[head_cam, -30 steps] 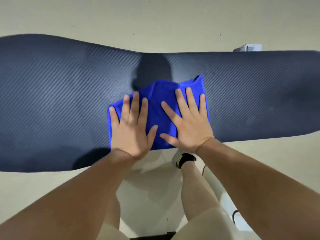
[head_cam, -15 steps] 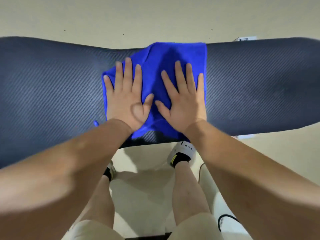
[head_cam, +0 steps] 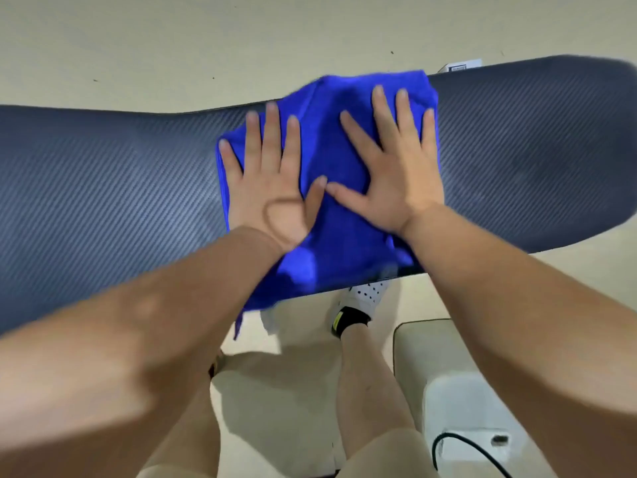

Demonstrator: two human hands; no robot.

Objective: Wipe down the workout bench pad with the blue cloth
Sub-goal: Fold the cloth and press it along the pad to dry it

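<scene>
The dark, carbon-weave bench pad [head_cam: 120, 188] runs left to right across the head view. The blue cloth [head_cam: 344, 243] lies across its middle, reaching from the far edge to the near edge, where a corner hangs down. My left hand [head_cam: 272, 188] and my right hand [head_cam: 396, 174] press flat on the cloth side by side. Their fingers are spread and their thumbs almost touch. Neither hand curls around the cloth. The hands hide much of the cloth's middle.
Beige floor surrounds the bench. A small white box [head_cam: 460, 67] peeks out behind the pad's far edge at the right. A white device with a black cable [head_cam: 472, 419] sits on the floor at the lower right. My legs and a white shoe [head_cam: 365, 298] stand under the near edge.
Both hands have pushed the cloth from the near half of the pad away to its far edge. The cloth has spread out and now drapes over the near edge.
</scene>
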